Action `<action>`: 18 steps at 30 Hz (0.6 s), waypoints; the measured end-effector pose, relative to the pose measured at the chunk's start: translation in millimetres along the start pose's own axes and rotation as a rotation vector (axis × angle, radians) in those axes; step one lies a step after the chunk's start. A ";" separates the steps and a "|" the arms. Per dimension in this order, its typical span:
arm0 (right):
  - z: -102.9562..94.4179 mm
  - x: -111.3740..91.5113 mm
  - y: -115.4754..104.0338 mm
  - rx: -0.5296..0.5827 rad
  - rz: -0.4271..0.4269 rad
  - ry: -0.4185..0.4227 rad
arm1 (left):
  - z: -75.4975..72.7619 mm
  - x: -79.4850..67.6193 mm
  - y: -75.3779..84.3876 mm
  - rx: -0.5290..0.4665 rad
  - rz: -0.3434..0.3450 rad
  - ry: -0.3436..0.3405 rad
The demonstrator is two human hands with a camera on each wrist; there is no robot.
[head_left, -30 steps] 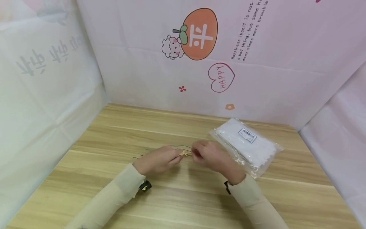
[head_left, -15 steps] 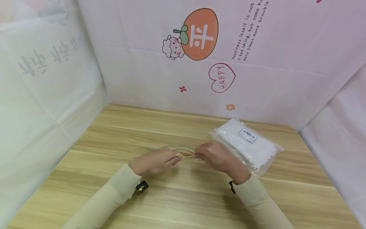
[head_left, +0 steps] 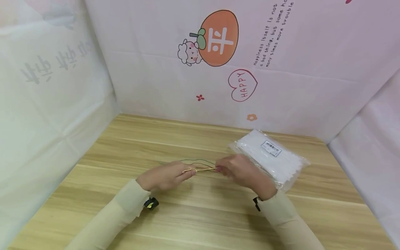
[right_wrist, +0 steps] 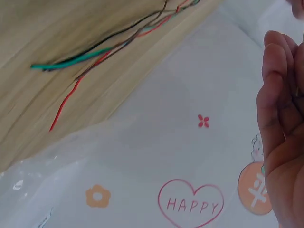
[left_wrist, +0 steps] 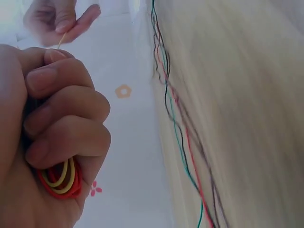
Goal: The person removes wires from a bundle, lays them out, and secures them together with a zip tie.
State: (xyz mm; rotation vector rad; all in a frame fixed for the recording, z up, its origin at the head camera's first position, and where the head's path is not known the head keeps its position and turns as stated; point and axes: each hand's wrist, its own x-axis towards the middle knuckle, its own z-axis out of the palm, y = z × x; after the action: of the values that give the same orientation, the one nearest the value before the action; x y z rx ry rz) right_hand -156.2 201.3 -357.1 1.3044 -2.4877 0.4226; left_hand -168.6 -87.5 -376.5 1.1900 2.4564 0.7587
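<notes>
My left hand (head_left: 167, 176) is curled round a small coil of red and yellow wire (left_wrist: 61, 194), whose loops poke out below the fingers in the left wrist view. A thin yellow strand (head_left: 205, 169) runs taut from it to my right hand (head_left: 242, 172), which pinches the other part between thumb and finger. On the table behind the hands lie several long loose wires (left_wrist: 183, 137), green, black, red and brown, loosely twisted together. Their ends spread apart in the right wrist view, the green wire (right_wrist: 71, 61) among them.
A clear plastic bag of white material with a barcode label (head_left: 270, 148) lies right of my right hand. The wood-grain table (head_left: 200, 215) meets a white printed cloth (head_left: 156, 76) at the back, with more cloth at both sides.
My hands have drawn apart, the left going left and the right going right. The tangled yellow strand between them has become a longer, straight line. The bag stays put.
</notes>
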 end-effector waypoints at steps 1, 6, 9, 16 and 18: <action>-2.2 -2.3 2.6 0.002 0.012 0.004 | -1.1 -1.0 -1.2 -0.011 0.009 0.002; -14.8 -18.7 14.3 0.010 0.068 0.004 | -4.8 -7.4 -8.8 -0.054 0.047 0.008; -20.4 -27.9 19.1 0.017 0.107 -0.003 | -6.0 -11.7 -12.7 -0.080 0.066 0.009; -25.1 -41.2 29.2 0.007 0.122 -0.004 | -9.1 -12.9 -14.6 -0.103 0.070 0.024; -26.0 -45.4 31.7 0.011 0.124 0.000 | -10.0 -14.6 -17.4 -0.120 0.066 0.041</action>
State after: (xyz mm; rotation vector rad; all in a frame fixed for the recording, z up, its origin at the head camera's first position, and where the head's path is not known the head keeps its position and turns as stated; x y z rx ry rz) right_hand -154.6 262.3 -355.1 1.1583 -2.5786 0.4646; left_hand -175.5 -111.2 -377.8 1.2275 2.3766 0.9438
